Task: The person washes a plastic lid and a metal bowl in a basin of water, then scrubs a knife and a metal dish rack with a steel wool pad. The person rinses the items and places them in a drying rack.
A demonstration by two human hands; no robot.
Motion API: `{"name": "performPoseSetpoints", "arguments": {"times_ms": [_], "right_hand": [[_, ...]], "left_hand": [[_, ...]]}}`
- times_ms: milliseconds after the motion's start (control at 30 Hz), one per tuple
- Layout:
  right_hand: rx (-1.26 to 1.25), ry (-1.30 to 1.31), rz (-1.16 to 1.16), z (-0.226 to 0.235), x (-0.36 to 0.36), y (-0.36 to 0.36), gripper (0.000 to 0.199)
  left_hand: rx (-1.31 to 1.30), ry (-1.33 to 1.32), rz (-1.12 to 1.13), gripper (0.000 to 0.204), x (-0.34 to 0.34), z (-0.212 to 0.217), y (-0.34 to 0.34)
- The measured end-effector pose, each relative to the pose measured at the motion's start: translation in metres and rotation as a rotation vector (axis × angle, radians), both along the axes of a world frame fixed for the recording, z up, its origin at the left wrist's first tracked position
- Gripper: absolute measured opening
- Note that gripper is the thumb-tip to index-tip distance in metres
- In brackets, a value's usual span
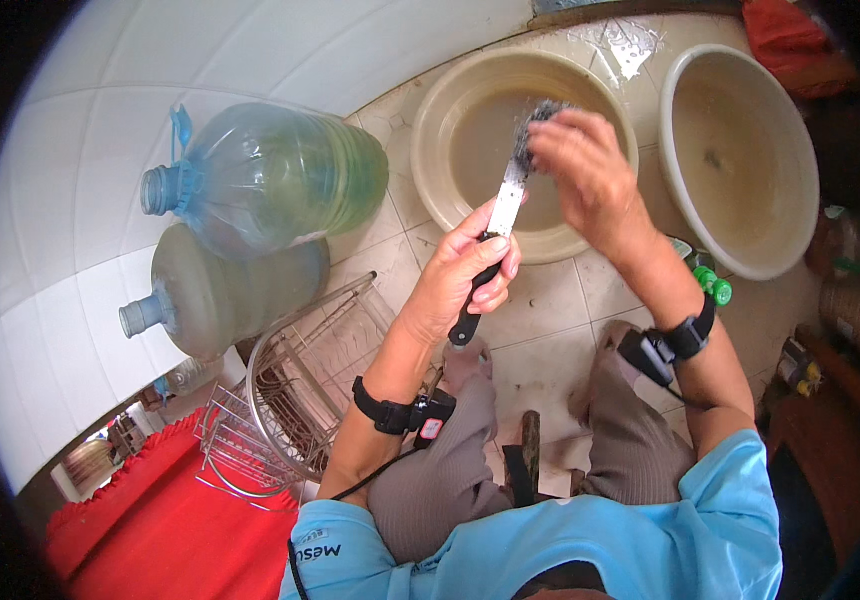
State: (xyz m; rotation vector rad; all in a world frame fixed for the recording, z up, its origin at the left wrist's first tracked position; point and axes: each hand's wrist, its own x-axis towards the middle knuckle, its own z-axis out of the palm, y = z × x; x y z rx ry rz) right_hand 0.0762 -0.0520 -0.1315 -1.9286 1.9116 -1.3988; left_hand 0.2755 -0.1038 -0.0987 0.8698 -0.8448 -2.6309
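My left hand (458,272) is closed around the black handle of a knife (506,207), with the blade slanting up and to the right. At the blade's upper end my right hand (590,172) presses a dark, fuzzy scouring pad (524,142), which looks like steel wool. The pad covers the end of the blade, so its tip is hidden. Dark specks lie on the bare metal below the pad. Both hands are above the near part of a round beige basin (428,165) that holds cloudy water.
Right of it stands a second pale basin (672,150) with murky water, and a green-capped bottle (715,286) beside it. Two big water jugs (285,175) lie at the left. A metal wire rack (295,400) and red cloth (170,510) are at the lower left.
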Motion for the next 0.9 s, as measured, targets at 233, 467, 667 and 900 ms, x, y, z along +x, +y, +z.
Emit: {"name": "performPoseSetpoints", "arguments": {"times_ms": [233, 467, 667, 900], "right_hand": [[-0.082, 0.027, 0.040, 0.008, 0.000, -0.004, 0.037], [-0.101, 0.150, 0.235, 0.016, 0.014, 0.006, 0.038], [-0.185, 0.195, 0.314, 0.021, 0.016, 0.007, 0.034], [-0.092, 0.165, 0.275, 0.024, 0.016, 0.009, 0.035]], "left_hand": [[-0.007, 0.012, -0.001, 0.043, -0.002, 0.002, 0.001], [-0.045, -0.049, 0.010, 0.055, -0.002, 0.001, -0.003], [-0.085, -0.005, 0.029, 0.059, -0.003, 0.001, -0.003], [-0.194, -0.052, -0.042, 0.059, -0.005, 0.003, -0.005]]}}
